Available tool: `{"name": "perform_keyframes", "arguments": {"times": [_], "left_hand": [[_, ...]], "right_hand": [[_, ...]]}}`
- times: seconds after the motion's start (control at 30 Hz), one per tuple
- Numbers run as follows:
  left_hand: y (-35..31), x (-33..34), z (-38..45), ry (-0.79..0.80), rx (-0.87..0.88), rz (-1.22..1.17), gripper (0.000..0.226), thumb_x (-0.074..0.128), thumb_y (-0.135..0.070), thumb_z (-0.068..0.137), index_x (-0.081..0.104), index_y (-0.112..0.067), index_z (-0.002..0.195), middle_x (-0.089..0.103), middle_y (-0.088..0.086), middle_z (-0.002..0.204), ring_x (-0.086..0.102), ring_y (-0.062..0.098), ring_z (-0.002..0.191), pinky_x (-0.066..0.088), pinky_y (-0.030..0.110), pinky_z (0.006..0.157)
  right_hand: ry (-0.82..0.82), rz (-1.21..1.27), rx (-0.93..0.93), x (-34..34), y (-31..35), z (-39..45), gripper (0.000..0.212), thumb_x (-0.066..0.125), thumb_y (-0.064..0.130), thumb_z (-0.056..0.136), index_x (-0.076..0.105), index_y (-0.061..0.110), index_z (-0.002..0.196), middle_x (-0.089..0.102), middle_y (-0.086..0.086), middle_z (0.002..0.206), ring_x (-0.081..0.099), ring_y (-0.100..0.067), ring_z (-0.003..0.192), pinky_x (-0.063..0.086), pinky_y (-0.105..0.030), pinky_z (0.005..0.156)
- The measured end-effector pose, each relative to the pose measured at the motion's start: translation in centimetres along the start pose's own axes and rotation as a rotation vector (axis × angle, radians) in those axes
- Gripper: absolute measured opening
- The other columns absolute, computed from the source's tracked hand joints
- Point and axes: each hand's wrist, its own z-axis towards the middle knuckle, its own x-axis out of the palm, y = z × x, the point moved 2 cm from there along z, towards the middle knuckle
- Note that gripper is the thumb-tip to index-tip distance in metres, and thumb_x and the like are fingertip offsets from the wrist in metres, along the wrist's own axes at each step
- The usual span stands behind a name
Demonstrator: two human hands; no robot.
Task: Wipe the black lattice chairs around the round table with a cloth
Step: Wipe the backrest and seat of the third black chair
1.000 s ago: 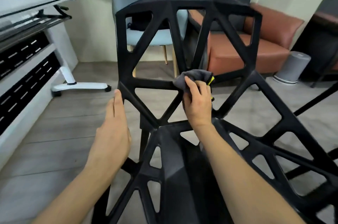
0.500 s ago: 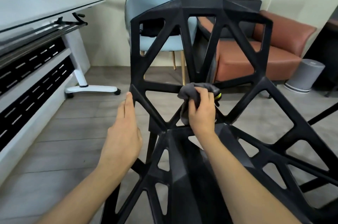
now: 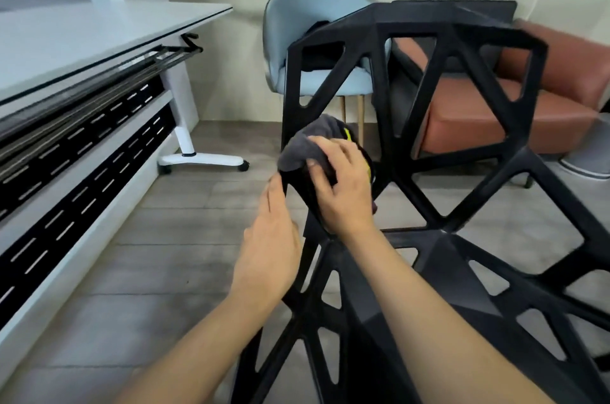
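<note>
On the wood floor point(image 3: 165, 271), the left hand point(image 3: 269, 248), fingers straight, braces the black lattice chair point(image 3: 429, 146) while the right hand point(image 3: 340, 185), fingers curled, presses the grey cloth point(image 3: 307, 146) against its left strut.

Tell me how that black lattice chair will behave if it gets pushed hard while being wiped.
The black lattice chair looks rigid: thick moulded struts with open triangles, so probably no flex, and likely light for its size. It may slide on the smooth floor. The left hand rests against its edge, seemingly steadying it while the right hand presses the grey cloth.
</note>
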Motion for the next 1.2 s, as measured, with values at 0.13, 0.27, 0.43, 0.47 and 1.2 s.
{"name": "perform_keyframes", "arguments": {"times": [0.13,0.27,0.43,0.47,1.2], "left_hand": [[0.1,-0.1,0.0,0.020,-0.025,0.005,0.068,0.035,-0.012,0.102,0.006,-0.034,0.159,0.019,-0.014,0.164,0.050,0.037,0.127,0.039,0.049,0.105],[0.6,-0.1,-0.1,0.027,-0.027,-0.029,0.074,0.037,-0.012,0.100,0.000,-0.044,0.156,0.035,-0.007,0.157,0.056,0.039,0.117,0.047,0.057,0.100],[-0.4,-0.4,-0.1,0.025,-0.043,-0.003,0.072,0.037,-0.013,0.102,0.000,-0.037,0.159,0.022,-0.011,0.164,0.052,0.037,0.124,0.043,0.049,0.104],[-0.5,-0.4,-0.2,0.027,-0.041,0.013,0.072,0.036,-0.012,0.102,0.000,-0.034,0.160,0.017,-0.014,0.166,0.051,0.037,0.126,0.039,0.047,0.105],[-0.1,-0.2,-0.2,-0.020,-0.010,0.034,0.070,0.035,-0.010,0.103,0.001,-0.028,0.161,0.020,-0.007,0.166,0.057,0.026,0.112,0.039,0.039,0.089]], "right_hand": [[0.074,-0.106,-0.113,1.9,-0.5,-1.0,0.041,0.062,0.020,0.099,0.061,0.020,0.140,0.053,-0.018,0.135,0.051,-0.032,0.124,0.040,-0.040,0.108],[0.039,-0.205,-0.237,1.3,-2.6,-2.1,0.036,0.060,0.018,0.101,0.063,0.016,0.137,0.058,-0.020,0.129,0.055,-0.035,0.118,0.043,-0.042,0.106],[-0.060,-0.202,-0.167,1.7,-1.3,-2.1,0.031,0.065,0.011,0.095,0.070,0.008,0.125,0.061,-0.018,0.104,0.056,-0.034,0.095,0.050,-0.045,0.085],[-0.069,-0.161,-0.162,2.1,-0.3,-0.8,0.031,0.067,0.011,0.093,0.070,0.006,0.124,0.060,-0.018,0.102,0.056,-0.035,0.092,0.050,-0.046,0.082],[0.099,-0.511,0.076,-4.8,-6.8,-0.6,0.033,0.064,0.005,0.090,0.060,0.007,0.123,0.054,-0.018,0.102,0.052,-0.036,0.090,0.053,-0.047,0.065]]}}
